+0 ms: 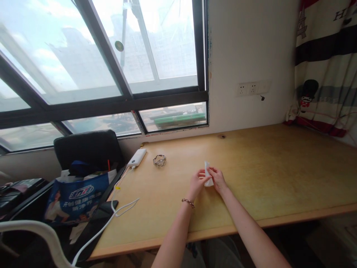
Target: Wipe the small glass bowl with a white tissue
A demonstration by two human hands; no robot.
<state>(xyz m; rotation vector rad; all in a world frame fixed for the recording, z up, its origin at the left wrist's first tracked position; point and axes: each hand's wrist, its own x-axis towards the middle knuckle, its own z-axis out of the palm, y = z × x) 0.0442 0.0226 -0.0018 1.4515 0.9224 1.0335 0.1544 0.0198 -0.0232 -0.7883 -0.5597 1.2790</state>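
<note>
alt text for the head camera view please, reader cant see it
A person's left hand and right hand hold a small white tissue-like piece at a wooden desk. A silvery openwork ring and a white power bank lie to the left, near a window.

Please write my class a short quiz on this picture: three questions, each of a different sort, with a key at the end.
1. Which wrist wears a dark bracelet? A) right B) left C) neither
2. True or false: the left hand and the right hand both touch the white paper.
3. Fill the gap: on the desk, the white cable is plugged into the white ____.

Key: 1. B; 2. True; 3. power bank.
</note>
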